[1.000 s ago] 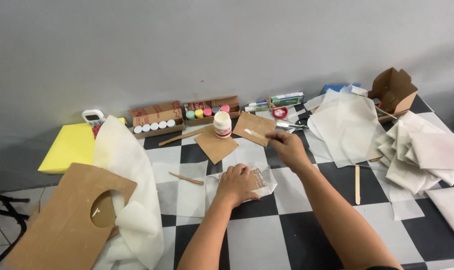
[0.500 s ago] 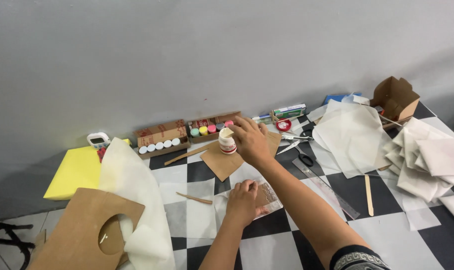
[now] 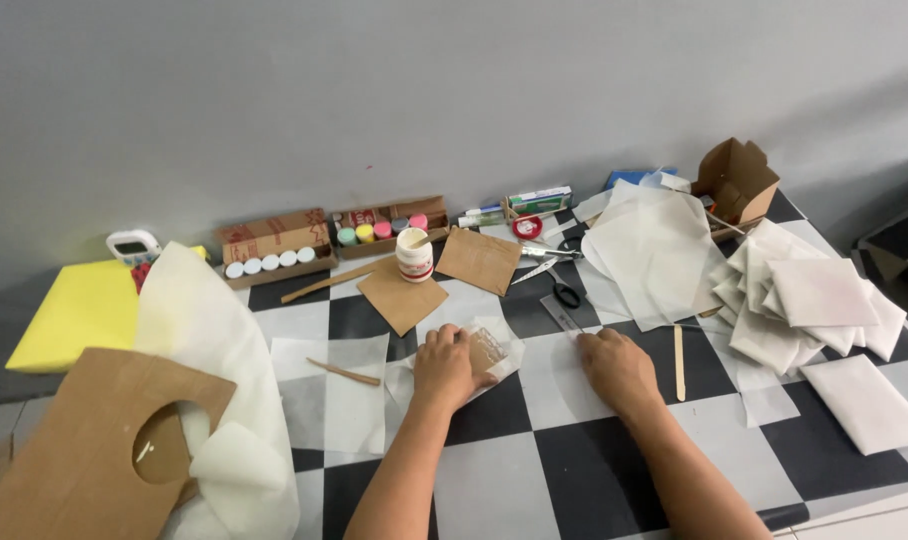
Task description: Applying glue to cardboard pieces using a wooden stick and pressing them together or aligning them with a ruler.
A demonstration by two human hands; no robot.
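My left hand (image 3: 447, 366) lies curled over a small translucent paper packet (image 3: 494, 348) with a brown piece inside, pressing it on the checkered table (image 3: 584, 470). My right hand (image 3: 619, 368) rests palm down on the table to its right, holding nothing. It sits just below a clear ruler (image 3: 562, 314) and left of a flat wooden stick (image 3: 678, 362). A white glue jar (image 3: 414, 255) stands behind, between two brown cardboard squares (image 3: 402, 297) (image 3: 480, 261).
Scissors (image 3: 566, 292) lie by the ruler. White sheets (image 3: 814, 300) pile up at the right near a cardboard box (image 3: 736, 180). Paint pot boxes (image 3: 274, 250) line the wall. A cardboard panel with a hole (image 3: 74, 460), white foam sheet (image 3: 199, 320) and yellow foam (image 3: 74, 312) fill the left.
My right hand has come back from the glue jar at the rear and now rests on the table at the front right. My left hand stays on the packet.
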